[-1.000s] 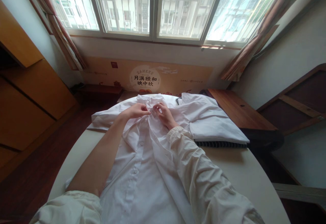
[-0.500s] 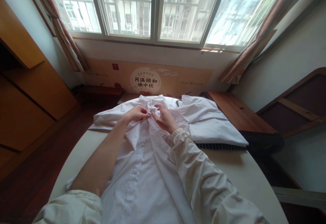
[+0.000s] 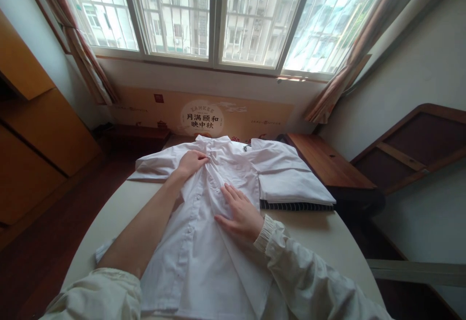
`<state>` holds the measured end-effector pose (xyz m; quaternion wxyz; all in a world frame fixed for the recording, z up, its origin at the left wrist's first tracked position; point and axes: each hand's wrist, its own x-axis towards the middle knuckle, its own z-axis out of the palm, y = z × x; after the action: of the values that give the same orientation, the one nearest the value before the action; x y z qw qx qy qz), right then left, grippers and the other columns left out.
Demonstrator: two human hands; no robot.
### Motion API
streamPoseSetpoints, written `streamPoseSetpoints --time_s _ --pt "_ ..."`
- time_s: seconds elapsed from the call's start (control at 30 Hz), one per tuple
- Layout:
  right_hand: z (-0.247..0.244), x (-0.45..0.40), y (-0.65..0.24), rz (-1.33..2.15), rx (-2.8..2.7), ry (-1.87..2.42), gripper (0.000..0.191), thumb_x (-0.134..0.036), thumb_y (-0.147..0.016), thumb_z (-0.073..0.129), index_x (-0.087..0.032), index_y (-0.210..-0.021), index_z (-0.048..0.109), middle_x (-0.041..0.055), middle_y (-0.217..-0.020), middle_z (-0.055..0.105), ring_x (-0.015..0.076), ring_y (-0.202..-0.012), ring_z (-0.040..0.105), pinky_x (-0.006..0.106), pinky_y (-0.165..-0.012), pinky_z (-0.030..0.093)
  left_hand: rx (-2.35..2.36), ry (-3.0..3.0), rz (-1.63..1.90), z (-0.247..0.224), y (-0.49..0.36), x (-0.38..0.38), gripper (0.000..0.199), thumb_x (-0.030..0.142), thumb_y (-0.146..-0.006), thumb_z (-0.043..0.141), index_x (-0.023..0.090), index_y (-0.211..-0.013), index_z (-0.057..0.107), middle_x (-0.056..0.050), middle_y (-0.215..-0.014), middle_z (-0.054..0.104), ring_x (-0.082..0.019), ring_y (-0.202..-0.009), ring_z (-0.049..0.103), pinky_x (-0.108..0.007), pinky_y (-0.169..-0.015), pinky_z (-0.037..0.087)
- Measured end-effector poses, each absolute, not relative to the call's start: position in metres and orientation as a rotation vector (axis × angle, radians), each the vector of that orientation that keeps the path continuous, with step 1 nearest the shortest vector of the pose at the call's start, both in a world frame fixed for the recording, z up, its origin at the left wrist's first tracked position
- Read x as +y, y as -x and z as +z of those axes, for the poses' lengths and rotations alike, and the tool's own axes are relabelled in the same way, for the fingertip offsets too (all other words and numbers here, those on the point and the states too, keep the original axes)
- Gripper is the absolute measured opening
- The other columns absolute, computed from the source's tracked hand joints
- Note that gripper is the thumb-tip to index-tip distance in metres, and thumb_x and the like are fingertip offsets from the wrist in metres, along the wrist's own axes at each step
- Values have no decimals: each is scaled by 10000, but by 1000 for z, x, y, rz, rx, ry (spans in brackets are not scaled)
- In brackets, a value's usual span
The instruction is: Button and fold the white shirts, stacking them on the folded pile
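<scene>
The left hand [image 3: 192, 163] pinches the white shirt [image 3: 214, 271] near its collar; the right hand [image 3: 242, 213] lies open, fingers spread, on its front, nearer the wearer — a tug from the left against that flat palm could skew the placket.

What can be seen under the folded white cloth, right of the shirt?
A black layer with light stripes shows along the near edge of the white cloth. The rest is covered.
</scene>
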<state>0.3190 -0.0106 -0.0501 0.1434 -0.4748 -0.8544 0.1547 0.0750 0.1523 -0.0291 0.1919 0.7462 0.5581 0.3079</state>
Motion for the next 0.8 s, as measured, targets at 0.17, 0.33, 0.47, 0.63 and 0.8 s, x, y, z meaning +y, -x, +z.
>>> streamPoseSetpoints --time_s 0.17,0.33,0.47,0.63,0.8 --pt "-49 5 -314 429 -2437 1461 760 -525 -985 632 -156 -1616 425 184 -1729 325 349 -1621 271 557 -1310 245 1733 -2213 735 -27 -90 163 265 353 -994 617 246 -1070 847 -77 -1062 826 -260 -1032 741 -311 -890 548" --pt "-51 28 -319 443 -2441 1446 657 -491 -1008 611 -202 -1582 477 153 -1733 331 333 -1633 242 560 -1307 224 1780 -2406 531 -17 -86 151 532 194 -933 655 229 -1463 628 -95 -1452 681 -258 -1255 677 -333 -1045 520" --pt "-53 38 -327 486 -2419 1410 612 -446 -976 661 -236 -1534 523 132 -1713 380 334 -1625 261 581 -1300 212 1659 -2632 601 -26 -79 110 460 166 -944 620 218 -1399 658 -108 -1478 646 -272 -1327 622 -377 -1152 455" --pt "-56 43 -334 540 -2333 1399 460 -352 -874 766 -224 -1297 640 149 -1621 494 344 -1532 427 579 -1245 320 1692 -2604 641 -48 -80 57 301 241 -1016 543 229 -1239 745 -128 -1301 733 -295 -1249 646 -443 -1163 422" --pt "-58 37 -335 471 -2249 1406 277 -310 -842 801 -192 -1056 671 160 -1424 605 314 -1317 607 480 -1145 446 1752 -2556 548 -40 -95 35 303 259 -1022 535 230 -1226 758 -117 -1354 722 -300 -1198 638 -439 -1148 414"
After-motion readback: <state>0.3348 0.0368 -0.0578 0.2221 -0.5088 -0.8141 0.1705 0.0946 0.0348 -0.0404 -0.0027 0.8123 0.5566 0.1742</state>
